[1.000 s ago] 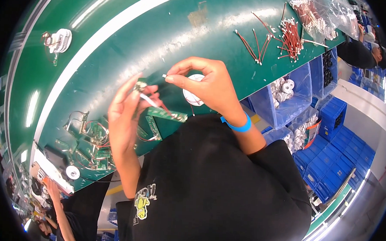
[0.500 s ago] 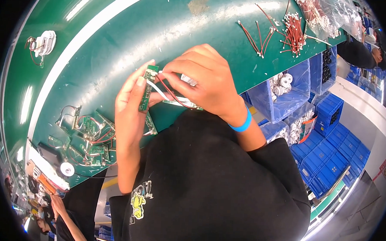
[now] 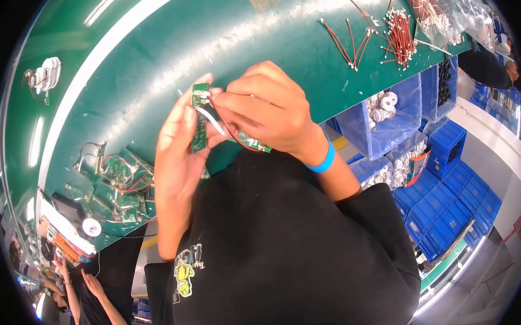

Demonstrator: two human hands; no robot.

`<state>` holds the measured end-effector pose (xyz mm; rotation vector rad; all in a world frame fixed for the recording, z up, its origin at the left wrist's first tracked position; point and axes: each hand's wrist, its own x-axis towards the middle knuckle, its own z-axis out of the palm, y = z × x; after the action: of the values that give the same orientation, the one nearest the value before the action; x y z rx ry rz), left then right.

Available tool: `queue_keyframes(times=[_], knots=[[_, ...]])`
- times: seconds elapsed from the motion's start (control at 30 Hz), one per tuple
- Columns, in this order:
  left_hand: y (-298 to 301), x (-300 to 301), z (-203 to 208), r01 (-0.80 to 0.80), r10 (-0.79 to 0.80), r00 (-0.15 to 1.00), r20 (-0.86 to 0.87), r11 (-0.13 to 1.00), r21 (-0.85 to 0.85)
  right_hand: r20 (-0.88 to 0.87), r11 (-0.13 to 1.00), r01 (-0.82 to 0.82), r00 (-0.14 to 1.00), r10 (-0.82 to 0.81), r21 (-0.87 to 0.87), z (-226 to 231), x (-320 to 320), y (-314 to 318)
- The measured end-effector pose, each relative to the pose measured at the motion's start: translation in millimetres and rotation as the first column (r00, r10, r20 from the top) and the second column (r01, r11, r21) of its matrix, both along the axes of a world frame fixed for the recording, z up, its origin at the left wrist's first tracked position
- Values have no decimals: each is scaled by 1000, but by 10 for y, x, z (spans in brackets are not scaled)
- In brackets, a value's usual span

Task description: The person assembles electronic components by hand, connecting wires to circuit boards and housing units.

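Note:
My left hand point(image 3: 177, 138) grips a narrow green circuit board point(image 3: 198, 139) upright, thumb on its face and fingers behind. A white flat cable point(image 3: 213, 121) curves off the board toward a second green circuit board point(image 3: 260, 145) hanging below my right hand. Close against the first board's upper right edge, my right hand point(image 3: 268, 107) has its fingers bent together around a thin red and black cable point(image 3: 226, 125). That cable's upper end is at a white connector point(image 3: 203, 94) near the board's top; whether it is fully seated cannot be seen. The right fingertips are partly hidden.
Several wired boards point(image 3: 123, 177) lie at the table's left. Red cables point(image 3: 398, 38) are bundled at the far right beside a plastic bag point(image 3: 447, 19). Blue bins point(image 3: 398, 131) with white parts stand right of the green table point(image 3: 277, 41). Another person's hands point(image 3: 95, 286) show lower left.
The held board has shifted slightly left and stands more upright. My right fingers moved from pinching the cable's white plug to the board's edge, and the plug is now at the board.

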<state>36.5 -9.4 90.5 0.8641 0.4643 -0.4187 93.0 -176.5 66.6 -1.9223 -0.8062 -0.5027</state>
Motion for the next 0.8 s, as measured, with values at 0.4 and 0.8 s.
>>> queue_keyframes(times=[0.4,0.8], knots=[[-61,-1,161,17,-26,997,76,993,120,324,974,-61,937,131,-219,-13,14,-72],[-100,-115,260,99,-119,993,23,905,414,317,970,-50,940,126,-238,-89,-138,-19]])
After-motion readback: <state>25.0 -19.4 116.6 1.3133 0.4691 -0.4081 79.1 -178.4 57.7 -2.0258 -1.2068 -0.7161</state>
